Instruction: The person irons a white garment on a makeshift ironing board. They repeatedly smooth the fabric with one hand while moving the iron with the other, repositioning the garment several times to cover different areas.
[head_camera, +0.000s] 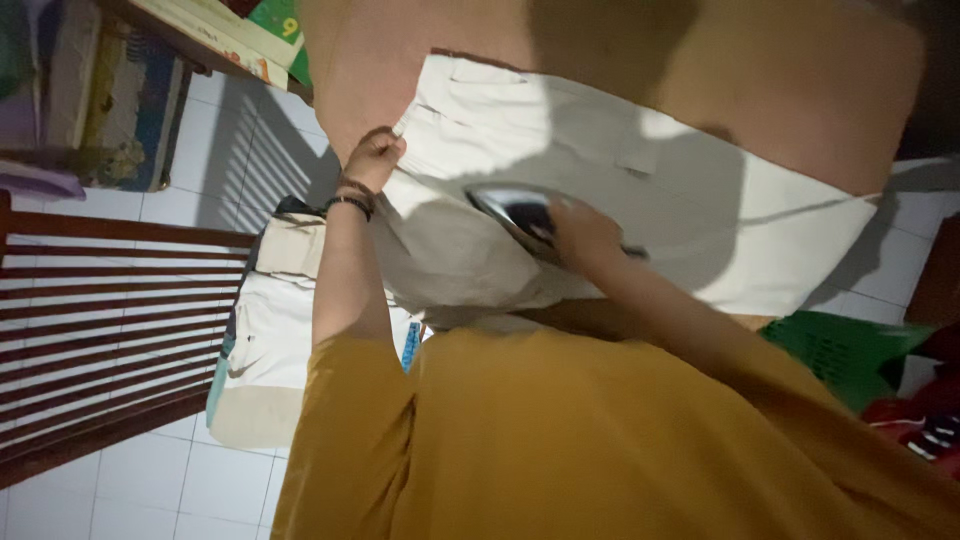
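A cream cotton garment lies spread on a tan padded ironing surface. On the garment rests a shiny metal iron, under the right hand; the left hand sits at the garment's left edge. Left of both — a dark slatted wooden bench; between it and the person lies a pale folded cloth pile. A green plastic basket stands at the right.

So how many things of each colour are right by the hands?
White: 1, the white trousers pinched by the left hand
Silver: 1, the iron under the right hand
Tan: 1, the ironing board
Green: 1, the green basket
Total: 4
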